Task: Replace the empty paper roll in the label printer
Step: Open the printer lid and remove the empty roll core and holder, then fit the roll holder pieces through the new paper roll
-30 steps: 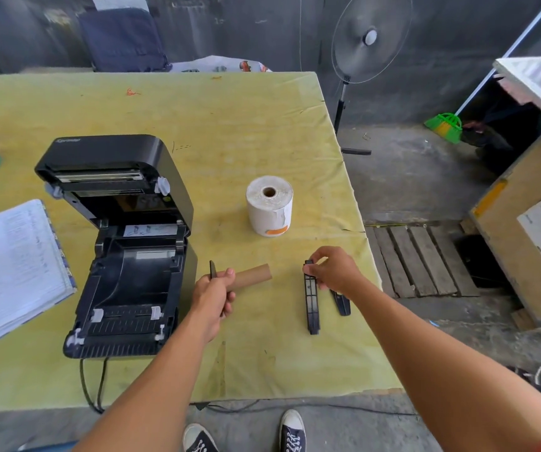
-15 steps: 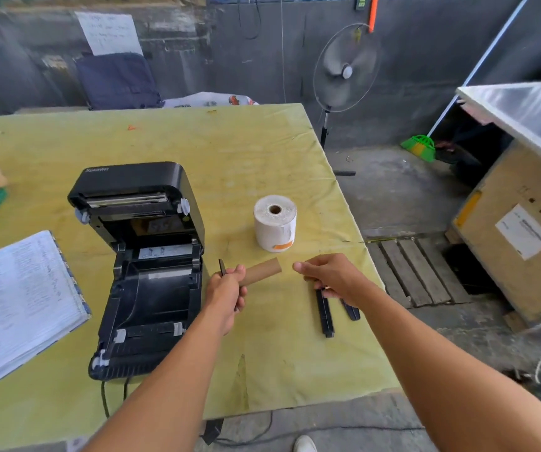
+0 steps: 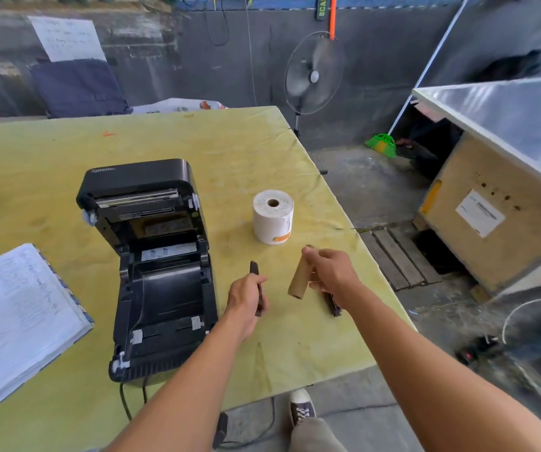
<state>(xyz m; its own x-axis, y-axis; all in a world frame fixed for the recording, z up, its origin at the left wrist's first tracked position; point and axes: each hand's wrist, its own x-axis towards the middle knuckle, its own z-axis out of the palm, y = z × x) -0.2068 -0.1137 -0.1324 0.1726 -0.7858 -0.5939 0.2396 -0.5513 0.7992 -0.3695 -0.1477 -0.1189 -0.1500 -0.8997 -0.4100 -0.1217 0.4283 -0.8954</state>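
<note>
The black label printer (image 3: 161, 275) sits on the yellow-green table (image 3: 230, 151) with its lid open and its paper bay bare. A full white label roll (image 3: 273, 216) stands on end to its right. My left hand (image 3: 246, 298) grips a thin black spindle bar (image 3: 256, 282), just right of the printer. My right hand (image 3: 331, 272) holds the empty brown cardboard core (image 3: 300, 278), tilted, above the table. Another black plastic piece (image 3: 334, 305) lies under my right wrist, mostly hidden.
An open ledger (image 3: 18, 321) lies at the left. The table's right edge runs close to my right arm, with a wooden pallet (image 3: 399, 256) and a crate (image 3: 491, 216) beyond. A standing fan (image 3: 311, 76) is behind. The printer cable (image 3: 125, 402) hangs off the front edge.
The cardboard core has left the black bar and passed from my left hand to my right. My left hand keeps only the bar. The camera has tilted up.
</note>
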